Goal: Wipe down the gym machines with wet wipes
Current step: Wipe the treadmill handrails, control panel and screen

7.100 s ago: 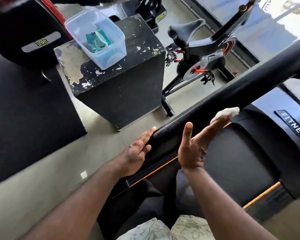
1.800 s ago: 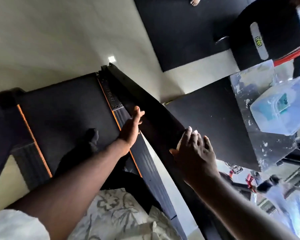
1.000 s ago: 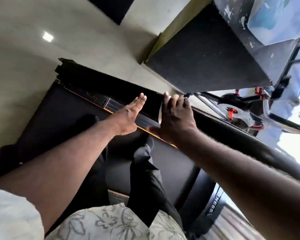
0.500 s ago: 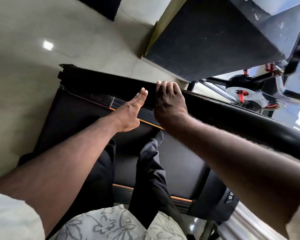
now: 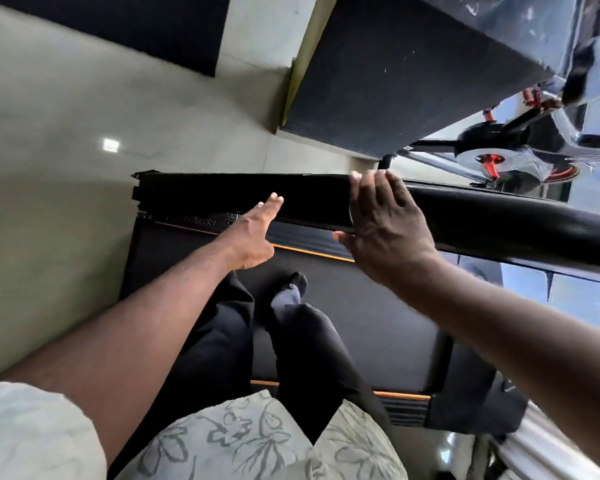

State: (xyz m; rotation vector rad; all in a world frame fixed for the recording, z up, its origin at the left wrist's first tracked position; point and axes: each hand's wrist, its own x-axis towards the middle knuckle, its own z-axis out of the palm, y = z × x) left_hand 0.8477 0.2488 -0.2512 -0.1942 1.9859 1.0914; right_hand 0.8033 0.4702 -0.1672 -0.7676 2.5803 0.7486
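Pale floor [image 5: 49, 133] far left, dark mat [image 5: 136, 26] above it. The person stands on the treadmill [image 5: 187, 258], black deck with an orange edge stripe, dark trousers [image 5: 215, 341] and one socked foot [image 5: 290, 292] over the belt, patterned shirt [image 5: 239, 441] at the bottom. Left hand [image 5: 253, 237] reaches out toward the black handrail [image 5: 499, 223], its fingers [image 5: 274, 202] straight and together, thumb tucked along, holding nothing; the tips overlap the rail's lower edge, contact can't be told. Just to the right, the right hand [image 5: 385, 223] lies across the handrail, palm against it, its fingers [image 5: 374, 183] close together and nearly straight, tips reaching the rail's top edge, thumb sticking out left along the lower edge. No wipe shows round the hand; whether one sits under the palm can't be told. The rail runs under both hands from the treadmill's left end out past the right border. Behind it, upper right, a black box [image 5: 413, 81] on the floor with a scuffed top, and right of that an exercise bike [image 5: 492, 157] with red parts, blurred.
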